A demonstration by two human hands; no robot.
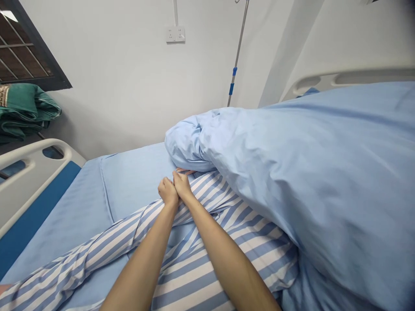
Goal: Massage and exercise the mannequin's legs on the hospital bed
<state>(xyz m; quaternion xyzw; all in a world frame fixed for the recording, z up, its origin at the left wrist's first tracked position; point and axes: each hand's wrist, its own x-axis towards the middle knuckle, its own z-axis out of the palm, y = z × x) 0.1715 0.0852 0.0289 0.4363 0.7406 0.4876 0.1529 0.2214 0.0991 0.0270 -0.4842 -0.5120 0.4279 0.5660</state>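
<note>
The left hand point(167, 192) and right hand point(182, 185) sit side by side near the middle of the hospital bed, touching each other on a blue-and-white striped patient garment point(207, 255). Their fingers are curled and together, bent down into the cloth, but the tips are hidden, so I cannot tell whether they are clamped on it. The hands rest where the garment meets a bunched pale blue duvet point(308, 185), which covers the bed's right side and hides the garment's far edge. With the duvet heaped there, the striped cloth lies open only on the near side.

One striped sleeve point(106, 237) runs diagonally from beneath the hands toward the bed's near left corner, its long axis pointing down and left. (A pinkish sliver at its cut-off end is too small to identify.)

A white side rail point(22, 196) lines the bed's left edge, with folded green cloth point(24, 108) beyond it. An IV pole point(238, 56) stands past the far edge, near a wall socket point(175, 34).
</note>
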